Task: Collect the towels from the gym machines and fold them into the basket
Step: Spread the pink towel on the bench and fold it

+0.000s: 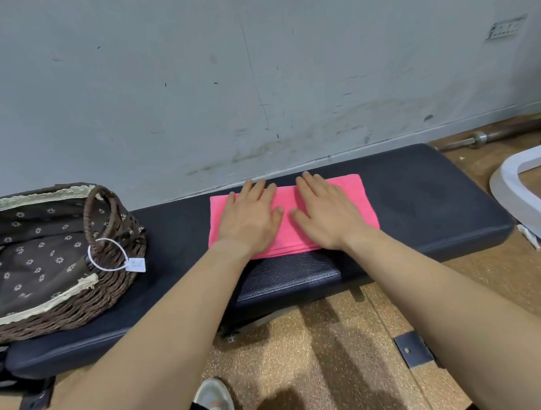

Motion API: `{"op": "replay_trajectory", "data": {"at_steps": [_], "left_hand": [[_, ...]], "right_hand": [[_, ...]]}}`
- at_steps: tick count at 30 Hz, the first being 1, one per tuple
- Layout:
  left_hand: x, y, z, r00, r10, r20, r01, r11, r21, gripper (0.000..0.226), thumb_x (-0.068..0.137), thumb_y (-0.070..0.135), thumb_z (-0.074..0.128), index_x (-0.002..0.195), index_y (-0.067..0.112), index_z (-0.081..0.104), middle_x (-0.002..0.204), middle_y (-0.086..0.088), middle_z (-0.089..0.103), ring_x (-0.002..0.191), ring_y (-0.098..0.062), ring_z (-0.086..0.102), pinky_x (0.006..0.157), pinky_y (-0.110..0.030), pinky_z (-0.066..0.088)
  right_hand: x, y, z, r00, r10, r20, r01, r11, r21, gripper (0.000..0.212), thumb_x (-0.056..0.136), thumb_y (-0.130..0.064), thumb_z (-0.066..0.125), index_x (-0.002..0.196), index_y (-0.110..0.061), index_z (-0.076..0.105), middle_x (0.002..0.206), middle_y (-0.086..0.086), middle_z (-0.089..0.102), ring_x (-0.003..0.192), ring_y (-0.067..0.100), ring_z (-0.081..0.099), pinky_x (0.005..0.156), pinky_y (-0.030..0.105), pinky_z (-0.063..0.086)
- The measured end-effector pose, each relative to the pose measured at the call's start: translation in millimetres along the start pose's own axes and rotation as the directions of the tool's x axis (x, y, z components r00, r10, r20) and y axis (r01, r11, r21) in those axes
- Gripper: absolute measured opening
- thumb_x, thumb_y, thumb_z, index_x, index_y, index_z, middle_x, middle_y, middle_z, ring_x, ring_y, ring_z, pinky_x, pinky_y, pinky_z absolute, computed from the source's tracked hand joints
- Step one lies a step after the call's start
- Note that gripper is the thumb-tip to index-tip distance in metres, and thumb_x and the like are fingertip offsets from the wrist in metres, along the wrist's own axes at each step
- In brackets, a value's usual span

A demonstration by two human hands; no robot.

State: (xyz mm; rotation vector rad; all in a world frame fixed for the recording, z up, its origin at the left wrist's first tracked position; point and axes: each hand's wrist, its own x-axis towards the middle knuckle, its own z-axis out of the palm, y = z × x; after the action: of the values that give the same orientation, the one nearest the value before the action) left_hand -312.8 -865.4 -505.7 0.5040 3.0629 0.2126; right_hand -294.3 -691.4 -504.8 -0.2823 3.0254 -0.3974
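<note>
A folded pink towel (359,198) lies flat on the black padded bench (424,205) by the wall. My left hand (250,216) presses on the towel's left half with straight fingers. My right hand (325,213) lies flat on the right half, beside the left. A brown wicker basket (107,282) with a flower-print lining and a white tag stands on the bench's left end, apart from the towel. No towel shows inside the basket.
A grey wall (252,76) runs right behind the bench. A steel barbell (500,135) lies on the floor at the far right. A white machine frame (517,192) stands to the right of the bench. My shoe (213,400) is on the speckled floor below.
</note>
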Motion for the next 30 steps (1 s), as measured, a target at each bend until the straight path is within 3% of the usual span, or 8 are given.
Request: {"op": "replay_trajectory", "data": {"at_steps": [6, 13, 17, 20, 22, 25, 28, 30], "left_hand": [[-0.9, -29.1, 13.5, 0.986, -0.114, 0.120, 0.111, 0.993, 0.031, 0.077, 0.098, 0.065, 0.016, 0.158, 0.022, -0.004, 0.166, 0.004, -0.010, 0.152, -0.016, -0.010, 0.123, -0.047, -0.003], [-35.7, -36.2, 15.8, 0.986, -0.122, 0.117, 0.122, 0.992, 0.002, 0.079, 0.095, 0.069, 0.014, 0.158, 0.025, -0.004, 0.166, 0.000, -0.012, 0.152, -0.020, -0.014, 0.123, -0.048, -0.002], [-60.1, -32.7, 10.0, 0.994, -0.101, 0.045, 0.106, 0.985, -0.132, 0.069, 0.102, 0.054, 0.024, 0.159, 0.019, 0.007, 0.167, 0.000, 0.003, 0.153, -0.019, -0.001, 0.124, -0.044, 0.007], [-66.1, -31.3, -7.7, 0.944, -0.323, -0.070, 0.302, 0.928, -0.218, 0.060, 0.101, 0.035, 0.040, 0.154, 0.016, 0.022, 0.157, -0.007, 0.030, 0.141, -0.031, 0.030, 0.109, -0.047, 0.035], [-67.8, -30.5, -22.1, 0.877, -0.480, -0.023, 0.465, 0.860, -0.212, 0.059, 0.096, 0.034, 0.049, 0.147, 0.011, 0.030, 0.145, -0.012, 0.040, 0.126, -0.036, 0.046, 0.094, -0.048, 0.044], [-69.6, -37.5, -30.7, 0.811, -0.566, 0.149, 0.584, 0.801, -0.133, 0.058, 0.089, 0.048, 0.059, 0.126, 0.006, 0.046, 0.123, -0.013, 0.056, 0.109, -0.035, 0.059, 0.079, -0.040, 0.048], [-71.4, -41.5, -30.3, 0.829, -0.514, 0.220, 0.552, 0.815, -0.176, 0.033, 0.083, 0.048, 0.065, 0.087, 0.015, 0.060, 0.101, -0.014, 0.065, 0.093, -0.034, 0.062, 0.070, -0.035, 0.047], [-70.7, -41.5, -31.3, 0.856, -0.475, 0.202, 0.515, 0.812, -0.273, 0.031, 0.082, 0.032, 0.066, 0.061, 0.019, 0.048, 0.077, -0.014, 0.060, 0.077, -0.033, 0.058, 0.062, -0.032, 0.039]], "right_hand": [[-0.4, 33.2, 9.0, 0.991, 0.061, 0.119, -0.049, 0.994, -0.102, 0.080, 0.096, -0.069, 0.017, 0.159, -0.027, -0.007, 0.166, -0.001, -0.016, 0.153, 0.015, -0.014, 0.124, 0.045, -0.006], [-37.0, 60.4, 0.8, 0.978, 0.146, 0.150, -0.131, 0.986, -0.104, 0.083, 0.091, -0.075, 0.010, 0.158, -0.032, -0.012, 0.164, 0.000, -0.023, 0.152, 0.020, -0.018, 0.124, 0.050, -0.004], [-60.0, 53.5, -4.1, 0.976, 0.154, 0.157, -0.132, 0.981, -0.145, 0.081, 0.094, -0.073, 0.013, 0.159, -0.030, -0.008, 0.165, 0.000, -0.019, 0.153, 0.024, -0.015, 0.122, 0.052, -0.006], [-64.4, 44.3, -13.3, 0.998, -0.017, 0.052, 0.023, 0.994, -0.109, 0.074, 0.097, -0.066, 0.030, 0.160, -0.031, 0.013, 0.168, -0.002, 0.002, 0.155, 0.025, 0.000, 0.124, 0.046, 0.005], [-61.0, 35.9, -20.4, 0.987, -0.154, 0.054, 0.155, 0.988, -0.014, 0.065, 0.096, -0.059, 0.046, 0.155, -0.034, 0.032, 0.166, -0.004, 0.017, 0.154, 0.022, 0.010, 0.125, 0.041, 0.012], [-54.9, 23.0, -25.6, 0.967, -0.233, 0.102, 0.228, 0.972, 0.055, 0.050, 0.089, -0.050, 0.063, 0.137, -0.037, 0.055, 0.162, -0.007, 0.029, 0.153, 0.021, 0.016, 0.123, 0.040, 0.017], [-53.4, 16.3, -28.6, 0.963, -0.229, 0.143, 0.217, 0.972, 0.095, 0.046, 0.084, -0.048, 0.071, 0.128, -0.038, 0.062, 0.162, -0.009, 0.029, 0.153, 0.019, 0.015, 0.123, 0.039, 0.017], [-53.1, 14.9, -31.4, 0.961, -0.218, 0.167, 0.200, 0.972, 0.122, 0.046, 0.082, -0.046, 0.074, 0.126, -0.038, 0.063, 0.163, -0.011, 0.026, 0.153, 0.017, 0.012, 0.124, 0.037, 0.016]]}}
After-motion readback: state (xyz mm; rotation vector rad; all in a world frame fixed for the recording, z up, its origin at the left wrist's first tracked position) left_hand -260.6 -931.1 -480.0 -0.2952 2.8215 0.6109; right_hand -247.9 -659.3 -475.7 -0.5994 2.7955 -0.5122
